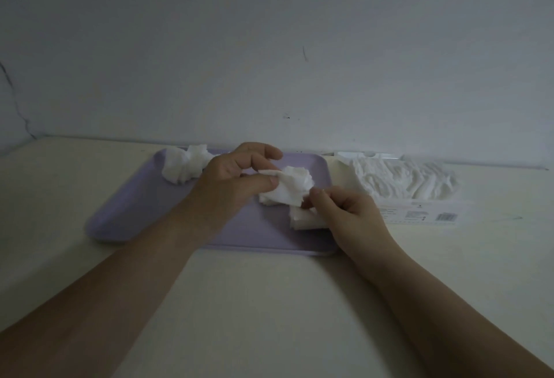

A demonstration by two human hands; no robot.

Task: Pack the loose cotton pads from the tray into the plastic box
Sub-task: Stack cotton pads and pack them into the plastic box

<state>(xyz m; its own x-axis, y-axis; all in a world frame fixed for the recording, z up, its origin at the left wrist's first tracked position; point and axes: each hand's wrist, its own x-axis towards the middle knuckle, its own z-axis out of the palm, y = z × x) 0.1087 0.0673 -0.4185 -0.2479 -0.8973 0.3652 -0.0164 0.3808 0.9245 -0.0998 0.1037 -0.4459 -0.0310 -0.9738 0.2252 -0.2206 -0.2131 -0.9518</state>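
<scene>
Head view of a pale desk [254, 302] against a grey wall [269, 48]. One lavender tray [126, 222] lies on the desk, with one clear plastic box [419, 213] just beside its right edge.

Cotton pads appear in three groups on or over the tray; single pads are too blurred to count.
(a) A loose heap [184, 168] rests in the tray's far left corner, untouched.
(b) A crumpled bunch [287, 187] sits over the tray's middle. The left hand [227, 180] pinches its left edge between thumb and forefinger, the other fingers [263, 151] arched apart above it.
(c) A flat stack [302, 219] lies on the tray floor, just below the bunch. The right hand [344, 213] grips its right end with curled fingers, thumb tip touching the bunch's lower edge.

The plastic box is open on top and packed along its whole length with white pads standing on edge [404, 180]. A printed label with a barcode [446, 216] faces the viewer on its front wall. Two bare forearms enter from the lower corners, one per hand, both crossing the tray's near rim.
</scene>
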